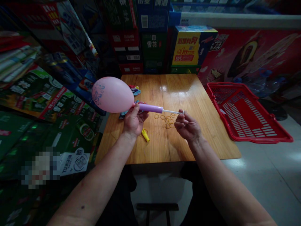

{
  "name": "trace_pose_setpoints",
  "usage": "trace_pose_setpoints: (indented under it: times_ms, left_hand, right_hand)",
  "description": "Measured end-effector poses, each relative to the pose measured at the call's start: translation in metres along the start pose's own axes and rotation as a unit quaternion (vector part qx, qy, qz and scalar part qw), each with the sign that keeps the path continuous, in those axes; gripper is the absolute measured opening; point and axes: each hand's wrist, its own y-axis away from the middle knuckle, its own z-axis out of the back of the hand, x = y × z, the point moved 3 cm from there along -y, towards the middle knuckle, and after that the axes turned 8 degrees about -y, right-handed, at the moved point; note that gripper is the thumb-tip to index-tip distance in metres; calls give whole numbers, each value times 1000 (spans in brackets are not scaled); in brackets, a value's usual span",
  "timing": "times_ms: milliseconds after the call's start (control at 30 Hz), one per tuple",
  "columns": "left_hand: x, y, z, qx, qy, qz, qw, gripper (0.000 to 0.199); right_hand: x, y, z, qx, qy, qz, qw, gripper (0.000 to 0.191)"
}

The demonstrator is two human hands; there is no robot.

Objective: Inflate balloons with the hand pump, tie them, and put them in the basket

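A pink balloon (114, 95) with a blue printed pattern, swollen with air, sits on the nozzle end of a purple hand pump (150, 108). My left hand (134, 121) grips the pump's nozzle end together with the balloon's neck. The pump's white rod is drawn out to the right, and my right hand (187, 125) is closed on the handle at its end. Below the pump lie several tan rubber bands (167, 119) on the table. A flat yellow balloon (145, 135) rests beside my left wrist. More colourful flat pieces (135, 90) lie partly hidden behind the pink balloon.
The wooden table (183, 91) stands in front of me. A red plastic basket (249, 113) is at its right side. Stacked drink cartons (152, 47) rise behind, and green beer cartons (70, 125) crowd the left. A dark stool (157, 207) is below.
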Motion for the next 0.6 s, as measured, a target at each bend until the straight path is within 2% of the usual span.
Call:
trace_pose_setpoints:
  times_ms: [67,167,267,333,400,500,600]
  left_hand:
    - [10,5,-4,14,3,17,1000,28]
    - [20,11,-8,30,-3,41,999,27]
    - [19,12,-7,32,-7,47,998,26]
    - [18,13,-8,37,-10,47,998,27]
    - [18,15,-12,47,-18,47,998,27]
    - [20,19,-17,65,-31,61,996,27]
    - [10,9,-9,49,-6,42,998,22]
  right_hand:
    - [-15,-1,0,10,-1,-21,1000,5]
    - [-29,-3,-1,30,-4,-45,999,14]
    - [-26,-5,0,26,32,-37,998,15]
    - [-22,-6,2,5,102,-8,995,20]
    - [-19,-7,3,-6,215,41,976,30]
    - [-19,-6,2,8,384,91,919,34]
    - [-13,-5,2,10,469,108,877,33]
